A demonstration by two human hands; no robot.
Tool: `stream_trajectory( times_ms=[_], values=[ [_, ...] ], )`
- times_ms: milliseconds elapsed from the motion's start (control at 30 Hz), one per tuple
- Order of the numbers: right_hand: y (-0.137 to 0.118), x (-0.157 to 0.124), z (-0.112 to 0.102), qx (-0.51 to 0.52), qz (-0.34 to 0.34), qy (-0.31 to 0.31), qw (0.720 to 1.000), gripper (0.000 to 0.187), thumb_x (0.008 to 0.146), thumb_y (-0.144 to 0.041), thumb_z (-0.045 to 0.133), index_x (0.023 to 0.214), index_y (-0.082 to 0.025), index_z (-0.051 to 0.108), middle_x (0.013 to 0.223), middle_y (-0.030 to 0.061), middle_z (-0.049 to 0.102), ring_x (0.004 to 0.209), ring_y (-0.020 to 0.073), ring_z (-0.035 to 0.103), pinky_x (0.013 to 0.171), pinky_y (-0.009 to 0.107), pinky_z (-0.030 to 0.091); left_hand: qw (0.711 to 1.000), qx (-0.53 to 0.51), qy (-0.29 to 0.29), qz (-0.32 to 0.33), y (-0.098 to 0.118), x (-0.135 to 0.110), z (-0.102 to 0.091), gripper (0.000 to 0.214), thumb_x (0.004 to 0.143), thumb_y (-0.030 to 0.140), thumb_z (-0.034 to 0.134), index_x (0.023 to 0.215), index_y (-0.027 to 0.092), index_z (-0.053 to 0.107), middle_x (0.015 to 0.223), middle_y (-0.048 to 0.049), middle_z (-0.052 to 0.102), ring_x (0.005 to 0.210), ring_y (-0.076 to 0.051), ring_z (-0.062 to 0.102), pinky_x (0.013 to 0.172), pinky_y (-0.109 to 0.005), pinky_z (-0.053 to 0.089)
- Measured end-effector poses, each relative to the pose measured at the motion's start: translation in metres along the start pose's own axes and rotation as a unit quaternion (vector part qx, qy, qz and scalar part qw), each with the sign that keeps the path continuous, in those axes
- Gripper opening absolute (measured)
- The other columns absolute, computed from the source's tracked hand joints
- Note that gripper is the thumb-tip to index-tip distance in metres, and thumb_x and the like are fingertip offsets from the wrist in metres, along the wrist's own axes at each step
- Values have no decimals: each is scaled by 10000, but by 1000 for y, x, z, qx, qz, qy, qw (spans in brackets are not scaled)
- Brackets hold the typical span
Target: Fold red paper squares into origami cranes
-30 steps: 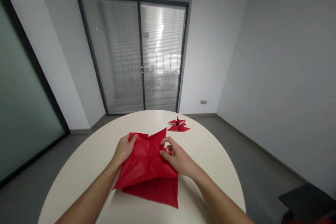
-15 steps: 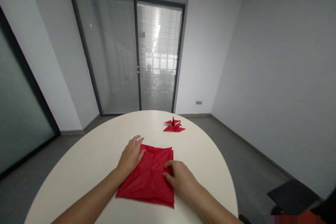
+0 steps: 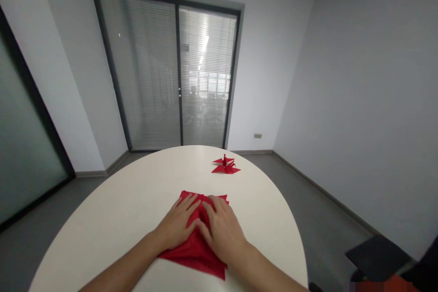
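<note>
A creased, layered sheet of red paper [image 3: 200,262] lies on the table in front of me, roughly square. My left hand [image 3: 181,222] rests flat on its left part with the fingers spread. On the right part lies my right hand [image 3: 222,226], palm down, fingers apart and slightly bent. The two thumbs meet or nearly meet over the middle of the paper. Much of the sheet is hidden beneath both hands. Farther back stand red origami cranes [image 3: 226,166], apart from either hand.
The round white table [image 3: 119,212] curves away on both sides. Behind it is a dark-framed glass partition [image 3: 179,73] with blinds. A dark chair [image 3: 379,255] stands at the lower right, beyond the table's edge.
My left hand has come down flat onto the paper. My right hand has moved from the paper's right edge up and left, its fingers opening out over the sheet.
</note>
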State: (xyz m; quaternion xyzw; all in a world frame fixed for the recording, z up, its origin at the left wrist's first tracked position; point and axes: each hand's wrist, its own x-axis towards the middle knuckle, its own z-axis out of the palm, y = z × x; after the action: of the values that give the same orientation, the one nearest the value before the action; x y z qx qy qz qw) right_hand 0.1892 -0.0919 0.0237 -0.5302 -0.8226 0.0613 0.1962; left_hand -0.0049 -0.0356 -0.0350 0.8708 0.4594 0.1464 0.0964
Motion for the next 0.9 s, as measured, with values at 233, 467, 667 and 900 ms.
stream_trajectory(
  times_ms=[233,467,667,900],
  values=[
    [37,4,26,49,-44,-154,986,799,907,-681,388,1543,-212,267,1613,110,206,1493,332,133,1196,518,80,1000,0,-9,-3,-1,2,-5,579,966,455,428,1493,219,383,1565,-113,337,1467,-277,265,1201,-504,218],
    [113,87,-4,19,209,37,977,481,907,-427,502,1241,-91,590,1205,212,653,1118,311,602,914,400,432,999,19,-38,-3,11,6,-19,622,902,544,524,1482,387,360,1594,-102,281,1477,-384,156,1149,-676,123],
    [175,153,-8,142,353,104,919,550,869,-564,525,1181,-121,620,1152,176,690,1053,283,644,791,319,447,991,-31,-98,85,31,10,-38,591,907,361,546,1461,456,364,1625,-5,167,1484,-369,125,1165,-662,127],
    [175,153,2,158,371,143,904,337,894,-460,459,986,-227,684,1053,74,734,1003,238,660,801,314,438,990,-33,-127,57,41,18,-40,731,829,553,617,1488,416,333,1624,-79,173,1465,-439,114,1118,-734,103]
  ],
)
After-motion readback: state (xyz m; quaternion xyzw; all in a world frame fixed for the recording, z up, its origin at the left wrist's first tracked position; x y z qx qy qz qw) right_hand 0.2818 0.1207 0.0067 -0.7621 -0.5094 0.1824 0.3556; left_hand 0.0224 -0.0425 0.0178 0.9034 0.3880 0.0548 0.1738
